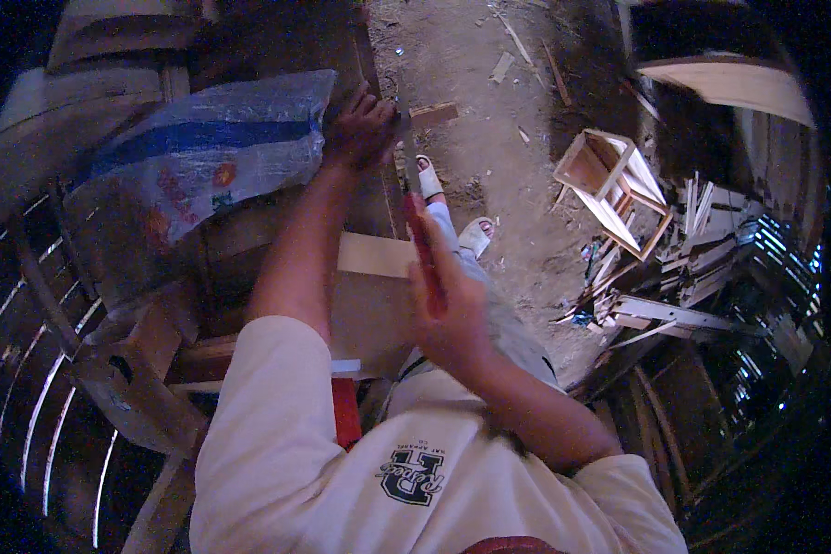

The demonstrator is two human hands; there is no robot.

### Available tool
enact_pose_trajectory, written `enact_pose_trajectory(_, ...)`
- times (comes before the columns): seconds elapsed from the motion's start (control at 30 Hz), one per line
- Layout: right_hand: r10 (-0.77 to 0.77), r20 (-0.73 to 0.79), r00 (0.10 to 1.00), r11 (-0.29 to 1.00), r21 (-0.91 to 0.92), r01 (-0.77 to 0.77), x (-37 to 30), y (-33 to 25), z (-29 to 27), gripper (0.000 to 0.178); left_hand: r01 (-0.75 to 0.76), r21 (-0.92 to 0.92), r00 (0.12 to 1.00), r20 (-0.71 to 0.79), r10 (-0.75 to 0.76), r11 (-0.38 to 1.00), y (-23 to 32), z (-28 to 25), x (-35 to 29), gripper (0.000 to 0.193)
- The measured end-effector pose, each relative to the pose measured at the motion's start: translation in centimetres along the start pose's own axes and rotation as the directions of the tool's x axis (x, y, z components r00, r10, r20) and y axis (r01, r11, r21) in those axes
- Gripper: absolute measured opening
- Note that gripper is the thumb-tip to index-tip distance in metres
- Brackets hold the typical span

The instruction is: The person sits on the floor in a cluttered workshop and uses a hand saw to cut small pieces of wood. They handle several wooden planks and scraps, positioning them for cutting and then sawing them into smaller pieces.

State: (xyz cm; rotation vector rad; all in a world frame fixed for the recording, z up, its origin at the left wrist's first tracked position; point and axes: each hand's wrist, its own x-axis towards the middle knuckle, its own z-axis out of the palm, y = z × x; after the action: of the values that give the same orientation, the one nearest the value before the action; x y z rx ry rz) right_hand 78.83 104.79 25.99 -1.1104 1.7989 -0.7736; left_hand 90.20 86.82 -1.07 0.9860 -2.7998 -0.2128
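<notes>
My right hand is wrapped round the red handle of a hand saw. Its narrow blade points away from me, along the bench edge and close beside my left hand. My left hand is at the far part of the workbench, its fingers bent down over a short piece of wood. That piece sticks out to the right past the blade, and the part under my fingers is hidden. A plastic sack, clear with a blue band, lies left of my left hand.
A pale board lies on the bench nearer me. On the right a small wooden frame stands on the dirt floor, beside a heap of scrap wood. Wood offcuts lie scattered ahead. My sandalled feet are below the bench edge.
</notes>
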Motion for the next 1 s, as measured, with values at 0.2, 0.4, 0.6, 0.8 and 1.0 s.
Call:
enact_pose_trajectory(0.2,0.028,-0.08,0.996,0.998,0.062,-0.023,0.5,3.0,-2.9,0.048,0.036,0.018,0.997,0.073,-0.037,0.999,0.2,-2.1,-0.3,0.044)
enact_pose_trajectory(0.4,0.068,-0.048,0.996,0.991,0.115,-0.062,7.6,4.9,0.8,0.044,0.008,0.024,0.992,0.124,-0.011,1.0,-0.1,-2.0,-0.4,0.041)
enact_pose_trajectory(0.6,-0.06,-0.144,0.988,0.997,0.046,0.067,0.3,2.9,-1.6,0.044,0.034,0.001,0.963,0.268,-0.033,0.999,0.0,-3.8,-0.1,0.038)
enact_pose_trajectory(0.8,-0.022,-0.099,0.995,0.988,0.148,0.036,8.5,4.3,0.6,0.045,0.087,-0.024,0.993,0.076,-0.085,0.996,-1.3,-0.6,0.6,0.038)
enact_pose_trajectory(1.0,0.089,-0.03,0.996,0.984,0.16,-0.083,1.0,1.6,-2.0,0.045,0.043,0.038,0.988,0.148,-0.048,0.998,0.1,-3.9,-0.4,0.03)
